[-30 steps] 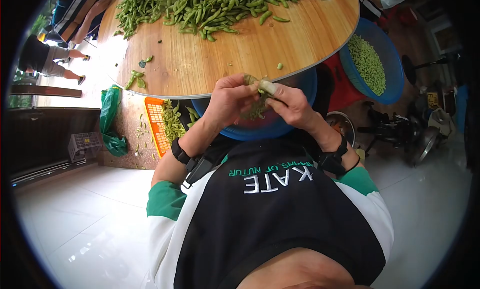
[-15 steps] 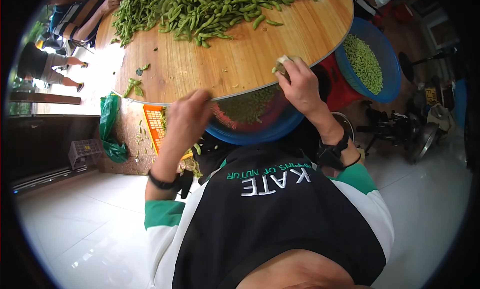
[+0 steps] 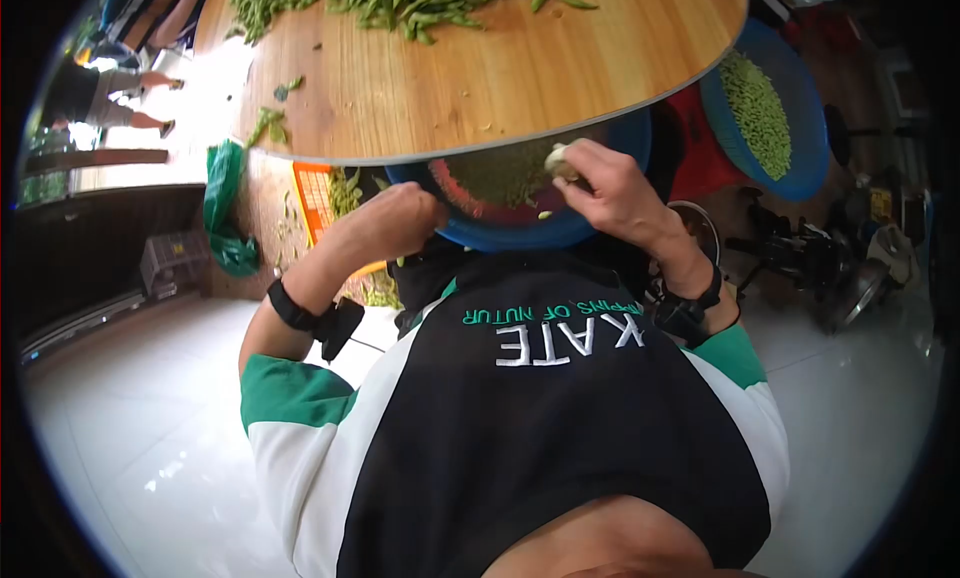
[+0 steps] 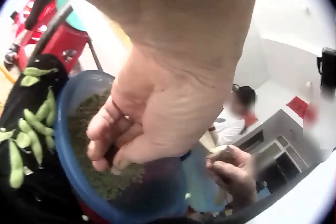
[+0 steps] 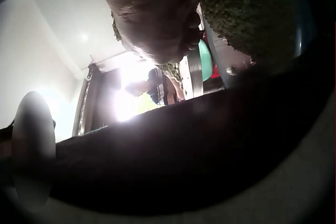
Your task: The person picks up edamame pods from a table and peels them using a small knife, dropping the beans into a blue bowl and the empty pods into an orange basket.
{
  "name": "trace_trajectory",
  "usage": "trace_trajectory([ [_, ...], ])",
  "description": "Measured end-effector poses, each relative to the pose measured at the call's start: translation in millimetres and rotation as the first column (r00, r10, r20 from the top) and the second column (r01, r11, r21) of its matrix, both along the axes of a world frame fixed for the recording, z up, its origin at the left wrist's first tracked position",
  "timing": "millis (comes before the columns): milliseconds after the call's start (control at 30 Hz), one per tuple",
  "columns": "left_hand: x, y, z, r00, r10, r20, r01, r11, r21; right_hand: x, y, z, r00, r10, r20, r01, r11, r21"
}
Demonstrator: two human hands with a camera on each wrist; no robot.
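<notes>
At the near side of a blue basin (image 3: 500, 240), my left hand (image 3: 400, 220) hangs with its fingers curled. The left wrist view shows this hand (image 4: 157, 119) over the basin (image 4: 68, 150), with nothing visible in its fingers. My right hand (image 3: 620, 193) pinches a pale green pod (image 3: 557, 161) above the basin's right part. That hand (image 4: 236, 174) also appears in the left wrist view. Small green pieces (image 3: 500, 178) lie in the basin. In the dark right wrist view, the right hand (image 5: 157, 24) shows without its fingertips.
Green pods (image 3: 410, 3) are heaped on the far part of a round wooden table (image 3: 480, 88). A blue bowl of shelled beans (image 3: 757, 118) stands at right; an orange basket (image 3: 315, 200) and a green bag (image 3: 227, 213) are at left. Pods (image 4: 32, 132) lie on a dark-clothed leg.
Both hands were together over the basin, then parted. The right hand went over the table edge and came back toward the basin; the left has moved slightly right and down since.
</notes>
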State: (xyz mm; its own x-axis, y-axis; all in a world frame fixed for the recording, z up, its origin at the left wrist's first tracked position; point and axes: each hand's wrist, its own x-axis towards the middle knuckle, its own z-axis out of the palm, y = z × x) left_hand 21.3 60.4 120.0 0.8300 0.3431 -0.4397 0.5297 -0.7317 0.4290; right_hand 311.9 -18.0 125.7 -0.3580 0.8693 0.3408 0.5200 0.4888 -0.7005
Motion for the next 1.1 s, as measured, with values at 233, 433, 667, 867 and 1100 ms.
trace_trajectory([
  [233,-23.7,-20.8,-54.7,0.919,0.261,0.295,-0.218,0.961,-0.172,3.0,-6.5,-24.6,0.992,-0.089,-0.088,0.06,0.957,-0.282],
  [433,-14.2,-32.1,-53.4,0.826,0.425,0.37,-0.369,0.905,-0.213,-9.2,-2.8,-31.7,0.987,-0.085,-0.139,0.046,0.964,-0.261],
  [667,11.5,-15.0,14.7,0.702,0.696,0.151,-0.345,0.518,-0.783,-15.2,0.4,-35.6,0.987,-0.06,-0.149,0.016,0.96,-0.281],
  [867,82.3,60.6,53.4,0.599,0.502,0.624,-0.379,0.864,-0.332,-22.2,2.6,-28.2,0.949,-0.101,-0.299,-0.017,0.929,-0.37],
  [1100,178.1,143.2,-1.9,0.643,0.115,0.757,-0.534,0.776,0.335,-23.3,0.3,-3.9,0.786,-0.228,-0.575,-0.252,0.732,-0.634],
])
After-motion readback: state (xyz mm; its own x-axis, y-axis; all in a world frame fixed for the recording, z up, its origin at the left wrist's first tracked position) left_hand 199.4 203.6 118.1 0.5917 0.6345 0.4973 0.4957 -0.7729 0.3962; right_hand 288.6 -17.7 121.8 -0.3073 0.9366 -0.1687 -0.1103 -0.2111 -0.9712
